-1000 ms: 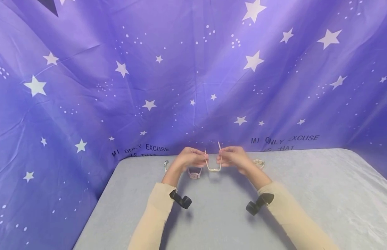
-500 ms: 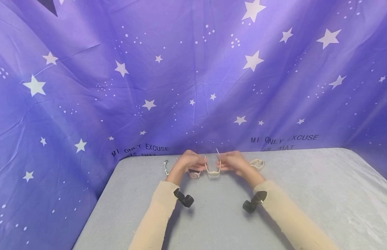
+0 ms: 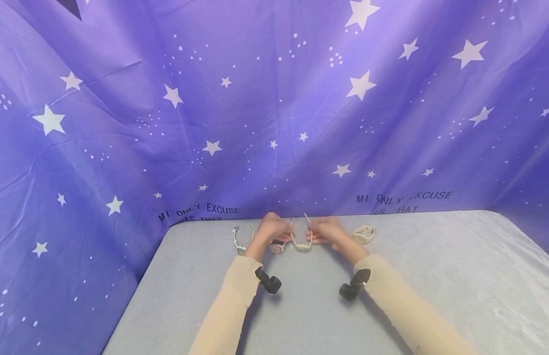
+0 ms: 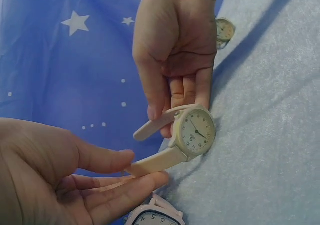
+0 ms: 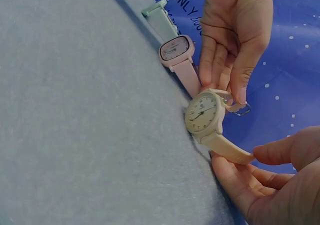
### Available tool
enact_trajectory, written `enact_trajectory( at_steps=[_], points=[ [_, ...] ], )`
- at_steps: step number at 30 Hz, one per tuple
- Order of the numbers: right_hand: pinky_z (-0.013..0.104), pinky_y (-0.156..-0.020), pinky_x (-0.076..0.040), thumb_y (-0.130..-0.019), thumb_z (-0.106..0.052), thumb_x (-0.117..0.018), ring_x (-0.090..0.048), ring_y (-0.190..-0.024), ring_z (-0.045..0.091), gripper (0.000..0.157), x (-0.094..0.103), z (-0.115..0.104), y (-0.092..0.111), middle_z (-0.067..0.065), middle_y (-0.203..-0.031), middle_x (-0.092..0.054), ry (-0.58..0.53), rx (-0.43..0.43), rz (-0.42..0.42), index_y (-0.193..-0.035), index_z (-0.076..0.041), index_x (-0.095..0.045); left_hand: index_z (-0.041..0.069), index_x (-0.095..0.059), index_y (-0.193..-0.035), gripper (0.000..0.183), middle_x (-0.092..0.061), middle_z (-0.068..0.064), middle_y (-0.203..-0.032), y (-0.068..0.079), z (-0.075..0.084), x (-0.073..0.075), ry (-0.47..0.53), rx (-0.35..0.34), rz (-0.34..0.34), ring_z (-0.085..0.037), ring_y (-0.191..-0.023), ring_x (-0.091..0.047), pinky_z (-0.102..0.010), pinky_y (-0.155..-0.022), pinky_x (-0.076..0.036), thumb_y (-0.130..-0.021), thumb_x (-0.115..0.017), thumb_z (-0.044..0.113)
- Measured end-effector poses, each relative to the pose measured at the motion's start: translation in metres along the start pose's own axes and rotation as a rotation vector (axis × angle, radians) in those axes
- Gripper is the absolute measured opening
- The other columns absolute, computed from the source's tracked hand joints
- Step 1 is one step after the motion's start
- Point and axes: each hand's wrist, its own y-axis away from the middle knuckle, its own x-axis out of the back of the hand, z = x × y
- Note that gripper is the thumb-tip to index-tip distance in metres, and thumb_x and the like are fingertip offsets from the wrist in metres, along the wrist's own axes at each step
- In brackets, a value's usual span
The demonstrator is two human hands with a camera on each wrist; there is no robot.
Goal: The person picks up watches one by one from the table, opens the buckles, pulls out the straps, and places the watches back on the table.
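Note:
A cream wristwatch [image 3: 303, 246] with a round white dial hangs in a U between both hands, its strap undone. My left hand [image 3: 274, 229] pinches one strap end between thumb and fingers; in the right wrist view the buckle is by that hand. My right hand [image 3: 329, 230] pinches the other strap half [image 5: 230, 151]. The dial [image 4: 196, 131] faces toward me. Whether the case touches the table cannot be told. Just beside my left hand lies a pink wristwatch [image 3: 276, 249] with a squarish dial, partly covered by the fingers in the head view.
A mint-green watch [image 3: 237, 240] lies left of my left wrist, partly hidden by it. Right of my right hand is another pale watch [image 3: 364, 234], its strap looped. The grey cloth-covered table [image 3: 310, 315] ends at a purple star-patterned curtain [image 3: 274, 98].
Both hands have come down slightly with the cream wristwatch, closer to the tabletop. The forearms have drawn a little nearer each other, showing more of the green watch and the pale watch.

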Motion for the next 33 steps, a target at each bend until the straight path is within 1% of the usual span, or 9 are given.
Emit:
enact_trajectory(
  at_steps=[5, 7, 11, 16, 19, 22, 26, 29, 33],
  points=[
    [0.028, -0.071, -0.064, -0.101, -0.001, -0.052, -0.069, -0.067, 0.011, 0.033, -0.002, 0.002, -0.003, 0.01, -0.079, -0.072, 0.021, 0.009, 0.033, -0.122, 0.024, -0.054, -0.017, -0.067, -0.1, 0.022, -0.075, -0.027, -0.082, -0.003, 0.003, -0.005, -0.074, -0.005, 0.053, -0.021, -0.06, -0.073, -0.029, -0.06, -0.063, -0.085, -0.075, -0.002],
    [0.026, -0.068, -0.063, -0.101, -0.001, -0.052, -0.068, -0.066, 0.01, 0.032, -0.002, 0.003, -0.004, 0.009, -0.077, -0.071, 0.027, 0.019, 0.042, -0.121, 0.024, -0.054, -0.016, -0.067, -0.097, 0.021, -0.074, -0.026, -0.08, -0.005, 0.005, -0.006, -0.099, 0.006, 0.068, -0.023, -0.06, -0.074, -0.028, -0.057, -0.062, -0.085, -0.076, -0.002],
    [0.023, -0.064, -0.062, -0.1, -0.001, -0.053, -0.067, -0.065, 0.01, 0.032, -0.003, 0.004, -0.006, 0.01, -0.078, -0.071, 0.043, 0.03, 0.067, -0.12, 0.024, -0.055, -0.014, -0.068, -0.093, 0.019, -0.074, -0.025, -0.077, -0.006, 0.009, -0.006, -0.131, 0.028, 0.085, -0.022, -0.056, -0.072, -0.028, -0.056, -0.062, -0.083, -0.079, -0.001],
    [0.026, -0.066, -0.063, -0.098, 0.0, -0.055, -0.069, -0.069, 0.013, 0.033, -0.004, 0.002, -0.004, 0.022, -0.086, -0.073, 0.101, 0.057, 0.103, -0.121, 0.023, -0.056, -0.013, -0.069, -0.093, 0.019, -0.074, -0.023, -0.075, -0.009, 0.011, -0.006, -0.162, 0.033, 0.087, -0.021, -0.056, -0.072, -0.029, -0.056, -0.062, -0.083, -0.079, 0.001],
    [0.027, -0.067, -0.063, -0.096, -0.001, -0.056, -0.069, -0.071, 0.015, 0.033, -0.005, 0.0, -0.004, 0.027, -0.091, -0.072, 0.155, 0.077, 0.126, -0.12, 0.023, -0.058, -0.012, -0.07, -0.093, 0.019, -0.074, -0.021, -0.074, -0.01, 0.011, -0.006, -0.184, 0.028, 0.085, -0.021, -0.057, -0.073, -0.028, -0.055, -0.062, -0.083, -0.079, 0.001],
    [0.028, -0.068, -0.063, -0.094, -0.001, -0.057, -0.068, -0.072, 0.016, 0.032, -0.007, 0.0, -0.006, 0.028, -0.093, -0.072, 0.201, 0.076, 0.151, -0.117, 0.021, -0.061, -0.011, -0.071, -0.092, 0.018, -0.075, -0.021, -0.073, -0.012, 0.012, -0.006, -0.203, 0.028, 0.086, -0.021, -0.057, -0.073, -0.027, -0.054, -0.061, -0.083, -0.08, 0.002],
    [0.028, -0.067, -0.063, -0.093, -0.001, -0.058, -0.067, -0.07, 0.016, 0.032, -0.008, 0.0, -0.008, 0.031, -0.095, -0.072, 0.226, 0.069, 0.168, -0.116, 0.021, -0.062, -0.01, -0.071, -0.091, 0.018, -0.075, -0.02, -0.072, -0.014, 0.012, -0.007, -0.241, 0.026, 0.09, -0.02, -0.055, -0.072, -0.026, -0.053, -0.06, -0.083, -0.081, 0.003],
    [0.028, -0.066, -0.063, -0.094, -0.002, -0.058, -0.067, -0.068, 0.015, 0.031, -0.008, 0.002, -0.009, 0.032, -0.096, -0.071, 0.226, 0.072, 0.178, -0.115, 0.021, -0.063, -0.009, -0.071, -0.089, 0.018, -0.074, -0.018, -0.069, -0.015, 0.012, -0.008, -0.29, 0.028, 0.087, -0.02, -0.055, -0.073, -0.026, -0.052, -0.06, -0.083, -0.081, 0.005],
    [0.027, -0.065, -0.063, -0.094, -0.002, -0.059, -0.066, -0.067, 0.014, 0.032, -0.009, 0.002, -0.009, 0.032, -0.094, -0.071, 0.229, 0.07, 0.194, -0.115, 0.021, -0.063, -0.008, -0.072, -0.087, 0.018, -0.074, -0.014, -0.066, -0.014, 0.014, -0.01, -0.383, 0.019, 0.083, -0.02, -0.057, -0.074, -0.026, -0.053, -0.06, -0.084, -0.081, 0.008]
  ],
)
